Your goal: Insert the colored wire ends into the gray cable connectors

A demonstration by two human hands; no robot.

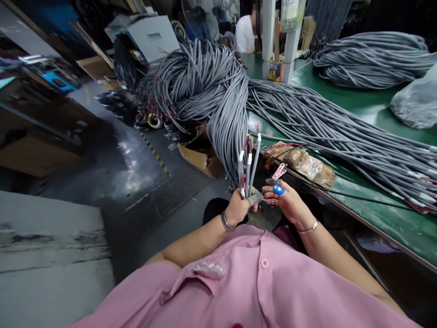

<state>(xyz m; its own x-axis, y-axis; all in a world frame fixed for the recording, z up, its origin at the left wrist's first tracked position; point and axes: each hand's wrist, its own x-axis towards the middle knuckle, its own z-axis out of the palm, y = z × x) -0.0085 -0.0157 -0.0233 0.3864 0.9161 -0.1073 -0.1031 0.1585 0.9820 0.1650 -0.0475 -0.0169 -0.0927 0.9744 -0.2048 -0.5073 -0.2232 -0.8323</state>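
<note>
My left hand (239, 207) is closed around several grey cables (251, 173), which stand upright with white tape bands and bare red and blue wires at their tops. Grey covers sit on some of its fingers. Thin coloured wire ends (268, 198) fan out from this grip towards my right hand (290, 202). That hand is half curled with its fingers apart, close to the wire ends; whether it touches them is unclear. It wears a blue plastic piece (278, 190) on one finger and a grey cover on another. A pink clip (279, 171) shows just beyond its fingertips.
A large heap of grey cable (201, 77) hangs over the left end of the green table (378, 228). More cables (327, 118) stretch across it, beside a taped wooden block (307, 166) and a plastic bag (416, 102). Below stands a cardboard box (196, 157). A person (244, 34) is behind.
</note>
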